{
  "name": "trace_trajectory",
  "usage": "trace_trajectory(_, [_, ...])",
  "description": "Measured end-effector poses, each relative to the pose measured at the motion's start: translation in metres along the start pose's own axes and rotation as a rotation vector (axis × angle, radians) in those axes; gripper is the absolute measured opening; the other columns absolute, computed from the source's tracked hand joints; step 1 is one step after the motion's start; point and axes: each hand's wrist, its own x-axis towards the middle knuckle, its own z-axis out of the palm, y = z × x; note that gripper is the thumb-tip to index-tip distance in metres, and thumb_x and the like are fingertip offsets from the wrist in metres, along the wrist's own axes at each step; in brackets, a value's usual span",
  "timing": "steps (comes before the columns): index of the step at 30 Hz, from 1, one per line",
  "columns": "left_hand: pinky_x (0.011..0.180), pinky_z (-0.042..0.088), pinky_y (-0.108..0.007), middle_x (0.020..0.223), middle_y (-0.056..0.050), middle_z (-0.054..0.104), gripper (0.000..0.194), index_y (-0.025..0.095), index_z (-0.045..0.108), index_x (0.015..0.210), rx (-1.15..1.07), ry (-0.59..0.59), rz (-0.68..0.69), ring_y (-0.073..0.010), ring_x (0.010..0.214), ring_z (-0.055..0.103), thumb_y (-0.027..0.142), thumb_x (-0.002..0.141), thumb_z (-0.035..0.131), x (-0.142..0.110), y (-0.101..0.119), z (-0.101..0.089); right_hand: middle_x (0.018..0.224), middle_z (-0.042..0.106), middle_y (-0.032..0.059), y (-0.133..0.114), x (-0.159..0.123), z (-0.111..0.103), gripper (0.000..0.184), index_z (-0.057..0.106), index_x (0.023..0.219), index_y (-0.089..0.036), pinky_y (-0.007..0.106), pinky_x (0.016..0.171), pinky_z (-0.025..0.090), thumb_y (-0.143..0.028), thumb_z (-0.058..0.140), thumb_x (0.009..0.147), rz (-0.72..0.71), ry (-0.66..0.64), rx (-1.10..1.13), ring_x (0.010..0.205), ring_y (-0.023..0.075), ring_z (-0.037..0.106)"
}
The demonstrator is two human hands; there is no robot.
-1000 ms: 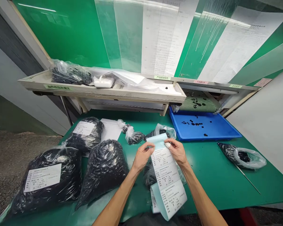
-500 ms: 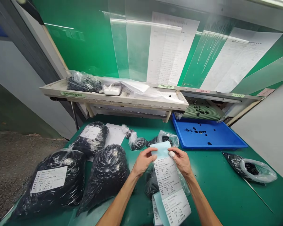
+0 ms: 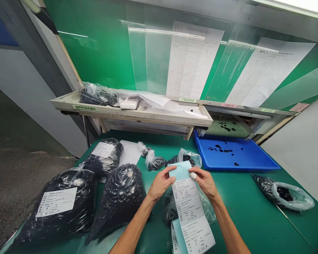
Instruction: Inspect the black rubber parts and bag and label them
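My left hand (image 3: 161,183) and my right hand (image 3: 204,182) pinch the top of a long strip of printed labels on pale blue backing (image 3: 189,208), which hangs down to the table's front edge. A white wrap covers one finger of my right hand. Beneath the strip lies a clear plastic bag of small black parts (image 3: 171,208). To the left stand large clear bags of black parts (image 3: 120,199), some carrying white labels. The green table (image 3: 243,190) runs under everything.
A blue plastic tray (image 3: 234,155) with scattered black pieces sits beyond my right hand. A small open bag of black parts (image 3: 283,194) and a thin rod (image 3: 291,224) lie at the right. A white-edged shelf (image 3: 132,114) holding bags crosses the back, below sheets on a green panel.
The whole view has shifted as my head moved, with the table sliding lower and to the right. My hands still hold the strip in nearly the same pose.
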Motion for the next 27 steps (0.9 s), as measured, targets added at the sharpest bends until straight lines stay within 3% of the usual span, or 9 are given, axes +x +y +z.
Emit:
trace_trajectory(7, [0.088,0.046,-0.034,0.124,-0.013,0.058,0.053,0.015,0.060,0.119,0.064,-0.004,-0.016,-0.0254,0.108,0.056,0.030,0.070,0.074,-0.003,0.004,0.001,0.090,0.071,0.0067,0.002,0.003,-0.004,0.031,0.074,0.086,-0.021,0.032,0.074,0.051,-0.047,0.072,0.070,0.034,-0.028,0.009,0.083,0.0216,0.064])
trace_trajectory(15, [0.094,0.045,-0.033,0.142,-0.011,0.044,0.069,0.021,0.045,0.136,0.109,-0.074,-0.001,-0.0243,0.115,0.053,0.026,0.072,0.070,-0.006,0.011,0.004,0.086,0.071,0.0074,0.008,0.000,-0.004,0.036,0.073,0.083,-0.020,0.034,0.071,0.053,-0.052,0.071,0.068,0.038,-0.007,-0.014,0.079,0.0226,0.065])
trace_trajectory(20, [0.083,0.049,-0.030,0.136,-0.009,0.052,0.061,0.023,0.048,0.135,0.273,-0.112,0.036,-0.0213,0.102,0.058,0.020,0.076,0.061,-0.010,0.013,0.007,0.108,0.067,0.0075,-0.017,0.008,-0.012,0.033,0.070,0.099,-0.022,0.037,0.087,0.048,-0.046,0.065,0.076,-0.039,0.039,-0.094,0.101,0.0244,0.059])
trace_trajectory(23, [0.079,0.049,-0.030,0.130,-0.006,0.056,0.060,0.027,0.049,0.135,0.470,-0.130,0.093,-0.0180,0.088,0.057,0.016,0.076,0.056,-0.011,0.014,0.011,0.107,0.067,0.0062,-0.042,0.020,-0.010,0.028,0.069,0.101,-0.023,0.035,0.084,0.046,-0.041,0.061,0.081,-0.125,-0.102,-0.334,0.099,0.0235,0.059])
trace_trajectory(27, [0.078,0.047,-0.031,0.134,-0.004,0.054,0.063,0.031,0.047,0.137,0.642,-0.111,0.182,-0.0160,0.080,0.055,0.013,0.077,0.052,-0.012,0.018,0.015,0.082,0.069,0.0037,-0.063,0.036,0.000,0.024,0.072,0.084,-0.021,0.027,0.062,0.041,-0.041,0.059,0.083,-0.121,-0.343,-0.533,0.073,0.0185,0.059])
